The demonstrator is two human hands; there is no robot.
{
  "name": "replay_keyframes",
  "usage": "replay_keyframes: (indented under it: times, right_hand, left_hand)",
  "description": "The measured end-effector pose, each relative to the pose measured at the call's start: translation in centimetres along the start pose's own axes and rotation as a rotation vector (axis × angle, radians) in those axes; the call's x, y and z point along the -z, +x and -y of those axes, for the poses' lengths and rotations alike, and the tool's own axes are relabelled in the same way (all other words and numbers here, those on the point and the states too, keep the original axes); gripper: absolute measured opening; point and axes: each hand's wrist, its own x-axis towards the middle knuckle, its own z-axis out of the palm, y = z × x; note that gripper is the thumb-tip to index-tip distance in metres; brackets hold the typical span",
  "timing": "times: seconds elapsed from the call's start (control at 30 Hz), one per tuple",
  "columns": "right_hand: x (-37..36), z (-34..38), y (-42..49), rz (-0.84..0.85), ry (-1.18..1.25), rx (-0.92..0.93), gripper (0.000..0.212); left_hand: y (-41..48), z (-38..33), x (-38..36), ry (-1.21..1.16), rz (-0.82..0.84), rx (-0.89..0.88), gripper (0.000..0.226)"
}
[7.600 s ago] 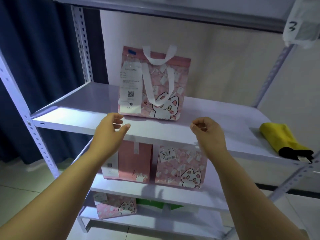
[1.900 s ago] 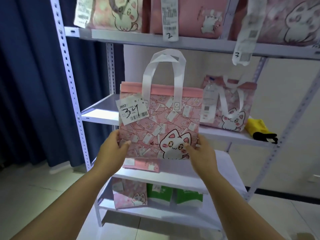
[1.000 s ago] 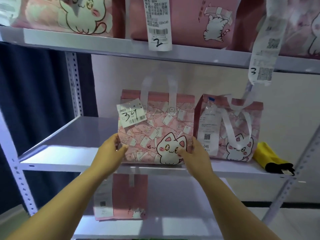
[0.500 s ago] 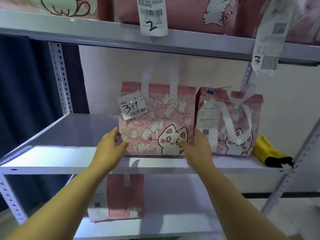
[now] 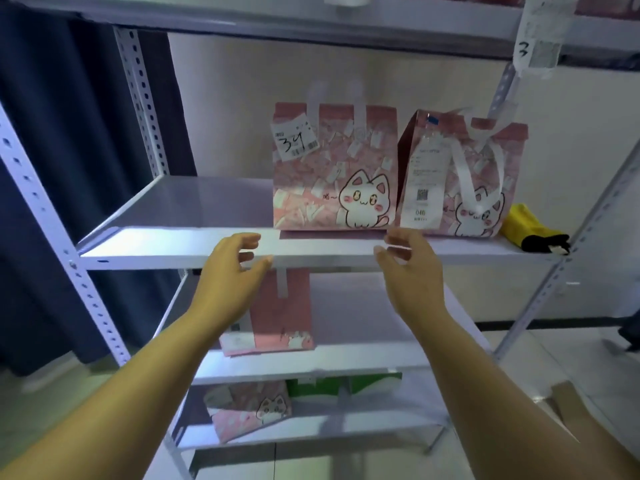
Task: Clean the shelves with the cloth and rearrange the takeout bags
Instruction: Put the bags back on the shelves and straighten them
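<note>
A pink cat-print takeout bag [image 5: 332, 174] with a tag reading 34 stands upright on the middle shelf [image 5: 180, 244]. Touching its right side is a second pink cat bag [image 5: 464, 178] with a long receipt and white handles. A yellow cloth [image 5: 526, 223] with a black end lies at the shelf's right end. My left hand [image 5: 235, 268] and my right hand [image 5: 408, 268] hover just in front of the shelf edge, below the bag with the 34 tag. Both hold nothing, with fingers loosely spread.
One shelf down, a plain pink bag [image 5: 280, 313] stands partly behind my left hand. The lowest shelf holds another cat bag [image 5: 252, 410] and green bags [image 5: 343, 384]. An upper shelf [image 5: 311, 19] with hanging receipts runs overhead. A dark curtain [image 5: 69, 133] hangs at the left.
Both hands have let go of the bag with the 34 tag and drawn back from it to the shelf edge. That bag now stands by itself beside the other bag.
</note>
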Motion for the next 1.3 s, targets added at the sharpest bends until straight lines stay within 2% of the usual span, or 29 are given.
replay_keyframes:
  times: [0.27,0.67,0.83,1.0,1.17,1.3]
  right_hand:
    - [-1.3,-1.8,-7.7,0.166,-0.076,-0.039,0.013]
    - [-1.6,-9.7,-14.8,0.297,-0.097,-0.270,0.010]
    - [-0.7,-14.1,-15.9,0.361,-0.113,-0.340,0.009]
    - [0.1,-20.2,-16.2,0.422,-0.109,-0.412,0.009]
    - [-0.7,-26.8,-16.3,0.468,-0.144,-0.409,0.009]
    - [-2.5,-32.6,-16.3,0.479,-0.153,-0.404,0.010]
  left_hand:
    - [-6.7,3.2,-0.5,0.045,0.146,0.012,0.032]
    - [-13.9,8.6,-5.1,0.010,0.287,0.279,0.021]
    - [-16.4,10.7,-8.1,0.057,0.330,0.323,0.011]
    - [-18.6,13.3,-12.4,0.100,0.300,0.419,0.016]
    - [-20.3,17.4,-17.2,0.088,0.290,0.486,0.020]
    - [-21.2,22.1,-21.4,0.084,0.301,0.477,0.021]
